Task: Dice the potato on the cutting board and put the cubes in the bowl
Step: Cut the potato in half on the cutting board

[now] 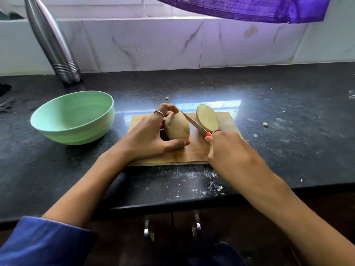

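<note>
- Potato, tan-skinned, lies in two halves on the rectangular wooden cutting board: left half skin up, right half leaning on its edge with the pale cut face showing.
- Left hand: grip clamped round the left half, fingers curled over its far end, thumb along its near side.
- Right hand: grip closed on the red handle of a small steel-bladed knife; the blade runs away from this grip, up-left through the gap between the halves.
- Knife tip ends just beside the left grip's fingertips. Risk: a slip off the rounded skin could bring the edge onto those fingers.
- Right half stands unsupported just beyond the right grip; a nudge from the knuckles or blade could topple it.
- Pale green round bowl sits on the black speckled tabletop well left of the left grip; no cubes visible inside.
- No dicing yet, by my judgement.
</note>
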The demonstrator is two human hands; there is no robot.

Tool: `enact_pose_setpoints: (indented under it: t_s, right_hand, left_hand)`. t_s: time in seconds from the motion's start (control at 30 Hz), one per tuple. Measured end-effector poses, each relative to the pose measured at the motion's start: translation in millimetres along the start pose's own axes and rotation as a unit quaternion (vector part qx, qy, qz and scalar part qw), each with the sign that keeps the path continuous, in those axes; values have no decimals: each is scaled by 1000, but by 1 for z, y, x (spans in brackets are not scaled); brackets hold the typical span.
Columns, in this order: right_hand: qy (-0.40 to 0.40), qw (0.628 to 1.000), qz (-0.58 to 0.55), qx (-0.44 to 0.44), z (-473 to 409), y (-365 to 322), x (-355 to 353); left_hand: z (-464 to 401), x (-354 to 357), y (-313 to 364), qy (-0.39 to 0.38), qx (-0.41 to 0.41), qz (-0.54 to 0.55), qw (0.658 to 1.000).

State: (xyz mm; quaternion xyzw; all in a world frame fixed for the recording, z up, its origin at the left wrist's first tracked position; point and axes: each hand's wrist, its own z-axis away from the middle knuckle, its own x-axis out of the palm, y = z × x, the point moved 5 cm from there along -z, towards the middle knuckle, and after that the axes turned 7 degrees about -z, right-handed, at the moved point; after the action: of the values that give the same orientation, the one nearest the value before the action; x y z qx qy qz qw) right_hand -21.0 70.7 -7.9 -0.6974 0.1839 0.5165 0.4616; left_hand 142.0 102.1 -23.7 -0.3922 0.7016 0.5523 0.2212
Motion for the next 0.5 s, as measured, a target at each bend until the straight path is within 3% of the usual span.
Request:
enact_pose_setpoints:
  t_s: [0.1, 0.17, 0.3, 0.4, 0.5]
  right_hand:
    - [-6, 999, -39, 15, 4, 4, 0]
    - [-6, 998, -59, 24, 3, 8, -1]
    - [-32, 995, -85, 31, 1, 12, 2]
    - [-42, 994, -96, 25, 3, 14, 4]
    - [-47, 993, -111, 17, 3, 14, 5]
  left_hand:
    - [-6, -13, 7, -18, 8, -100, 995]
    - [-12, -26, 13, -75, 2, -178, 981]
    - [-26, -32, 22, -208, -9, -331, 920]
    - [-31, -21, 16, -272, -39, -338, 900]
    - [-27, -21, 7, -266, -58, -291, 917]
